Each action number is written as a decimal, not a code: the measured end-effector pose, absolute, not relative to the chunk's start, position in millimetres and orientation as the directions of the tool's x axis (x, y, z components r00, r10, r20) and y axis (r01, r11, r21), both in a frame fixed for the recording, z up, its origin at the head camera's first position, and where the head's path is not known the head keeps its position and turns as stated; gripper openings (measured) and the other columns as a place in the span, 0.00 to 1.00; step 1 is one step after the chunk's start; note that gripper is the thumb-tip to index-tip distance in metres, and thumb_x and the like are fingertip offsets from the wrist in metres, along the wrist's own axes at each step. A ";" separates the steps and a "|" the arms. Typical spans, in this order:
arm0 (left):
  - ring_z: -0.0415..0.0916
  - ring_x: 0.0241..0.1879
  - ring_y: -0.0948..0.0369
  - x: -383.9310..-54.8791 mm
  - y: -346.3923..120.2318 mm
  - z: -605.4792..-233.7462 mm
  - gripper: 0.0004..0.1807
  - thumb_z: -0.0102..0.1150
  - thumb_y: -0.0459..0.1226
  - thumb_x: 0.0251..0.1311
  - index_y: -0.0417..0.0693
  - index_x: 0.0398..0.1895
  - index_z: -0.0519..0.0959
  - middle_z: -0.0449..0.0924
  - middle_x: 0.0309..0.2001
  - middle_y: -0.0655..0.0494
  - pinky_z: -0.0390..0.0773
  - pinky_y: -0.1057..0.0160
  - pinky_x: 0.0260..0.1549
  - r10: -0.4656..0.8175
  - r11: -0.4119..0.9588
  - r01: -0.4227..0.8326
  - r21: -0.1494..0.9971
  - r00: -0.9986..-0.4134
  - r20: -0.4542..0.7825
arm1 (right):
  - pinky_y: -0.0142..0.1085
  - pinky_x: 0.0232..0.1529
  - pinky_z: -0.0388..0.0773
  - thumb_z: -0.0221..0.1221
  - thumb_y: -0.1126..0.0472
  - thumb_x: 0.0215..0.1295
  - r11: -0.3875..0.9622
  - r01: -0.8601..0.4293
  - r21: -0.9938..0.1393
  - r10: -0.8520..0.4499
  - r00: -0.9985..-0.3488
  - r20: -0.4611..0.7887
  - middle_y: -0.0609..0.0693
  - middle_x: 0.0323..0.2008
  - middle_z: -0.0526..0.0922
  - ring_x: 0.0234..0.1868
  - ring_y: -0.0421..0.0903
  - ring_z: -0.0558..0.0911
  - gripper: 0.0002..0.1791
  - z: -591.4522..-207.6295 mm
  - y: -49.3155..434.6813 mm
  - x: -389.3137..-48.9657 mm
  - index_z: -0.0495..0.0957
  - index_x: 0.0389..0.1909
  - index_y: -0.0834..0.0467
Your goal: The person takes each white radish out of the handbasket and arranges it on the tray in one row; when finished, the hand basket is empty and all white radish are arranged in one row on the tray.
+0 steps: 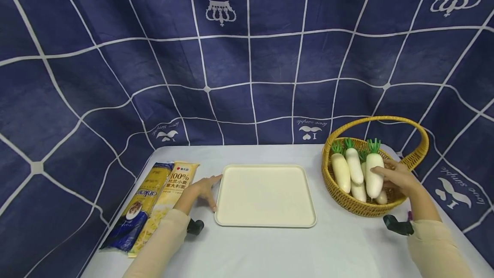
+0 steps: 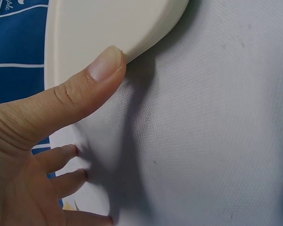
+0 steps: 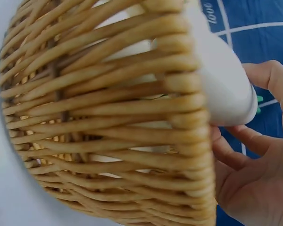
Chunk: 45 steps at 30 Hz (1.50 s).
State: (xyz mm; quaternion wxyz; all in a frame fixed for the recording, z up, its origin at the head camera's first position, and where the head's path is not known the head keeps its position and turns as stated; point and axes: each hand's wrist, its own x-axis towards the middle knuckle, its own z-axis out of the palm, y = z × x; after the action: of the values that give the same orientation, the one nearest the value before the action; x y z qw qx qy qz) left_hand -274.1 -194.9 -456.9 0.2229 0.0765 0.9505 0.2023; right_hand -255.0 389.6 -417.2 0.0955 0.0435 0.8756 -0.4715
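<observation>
The plump white radish with spiky green leaves (image 1: 374, 175) sits in the round, honey-coloured wicker basket (image 1: 349, 203), at the right of our counter (image 1: 270, 252), and we have the right grip (image 1: 397, 177) on it, pinching with the thumb and fingers at its side. So here's what matters: the radish lies just left of that grip, its long axis running away from us, leaves at the far end, blunt root towards us. The right hand is clearly the nearer one. Well apart to the left, we see the left grip (image 1: 202, 190) released, fingers spread, the thumb touching the rim of the shallow cream rectangular tray (image 1: 266, 196). Now the textures: the radish is smooth and rounded, its leaves stiff-looking, while the basket is all ridged, woven strands under a tall hooped handle (image 1: 380, 118). Other pale radishes (image 1: 341, 173) crowd in beside ours. The tray looks flat and matt, round-cornered, with a slim raised edge.
</observation>
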 end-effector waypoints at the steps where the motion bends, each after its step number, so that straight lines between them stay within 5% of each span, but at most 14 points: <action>1: 0.50 0.68 0.37 -274.2 -194.8 -456.9 0.68 0.82 0.39 0.17 0.47 0.72 0.55 0.54 0.69 0.36 0.53 0.38 0.65 0.234 0.906 0.053 0.420 -0.890 -0.392 | 0.37 0.38 0.84 0.52 0.51 0.66 0.527 0.172 -0.832 -0.018 -0.977 -0.213 0.74 0.47 0.71 0.34 0.39 0.80 0.47 -415.7 389.6 -254.8 0.38 0.66 0.80; 9: 0.49 0.69 0.37 -274.6 -194.8 -456.8 0.69 0.83 0.40 0.16 0.48 0.72 0.55 0.54 0.70 0.37 0.52 0.38 0.66 0.228 0.905 0.044 0.423 -0.890 -0.394 | 0.35 0.38 0.83 0.53 0.51 0.66 0.451 0.204 -0.869 -0.021 -0.971 -0.239 0.66 0.47 0.72 0.33 0.36 0.79 0.48 -409.0 384.0 -251.9 0.36 0.68 0.76; 18: 0.48 0.68 0.36 -274.0 -195.8 -457.6 0.68 0.83 0.39 0.17 0.47 0.72 0.55 0.55 0.69 0.36 0.50 0.38 0.66 0.242 0.899 0.056 0.434 -0.890 -0.387 | 0.34 0.40 0.82 0.51 0.50 0.67 0.412 0.173 -0.895 -0.055 -0.975 -0.214 0.75 0.59 0.59 0.35 0.33 0.78 0.48 -409.1 372.5 -241.0 0.34 0.70 0.72; 30: 0.49 0.69 0.37 -272.9 -193.7 -458.2 0.68 0.83 0.39 0.17 0.48 0.72 0.56 0.55 0.70 0.37 0.51 0.39 0.66 0.237 0.901 0.054 0.431 -0.892 -0.385 | 0.34 0.41 0.82 0.51 0.56 0.67 0.358 0.093 -0.929 -0.110 -0.984 -0.141 0.69 0.55 0.64 0.39 0.33 0.78 0.43 -413.1 359.3 -215.4 0.38 0.69 0.74; 45: 0.47 0.68 0.35 -272.3 -196.2 -458.6 0.68 0.83 0.38 0.17 0.47 0.72 0.56 0.54 0.70 0.36 0.50 0.38 0.66 0.240 0.903 0.062 0.425 -0.892 -0.382 | 0.38 0.40 0.83 0.54 0.61 0.65 0.333 0.074 -0.940 -0.128 -0.984 -0.123 0.80 0.60 0.57 0.41 0.37 0.79 0.45 -418.0 330.5 -191.7 0.36 0.69 0.75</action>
State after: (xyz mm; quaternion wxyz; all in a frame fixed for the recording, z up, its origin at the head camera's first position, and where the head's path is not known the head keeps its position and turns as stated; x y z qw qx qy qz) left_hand -272.3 -196.2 -458.6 0.2179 0.0794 0.9508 0.2052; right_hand -191.7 330.5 -418.0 0.0875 -0.0167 0.8118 -0.5772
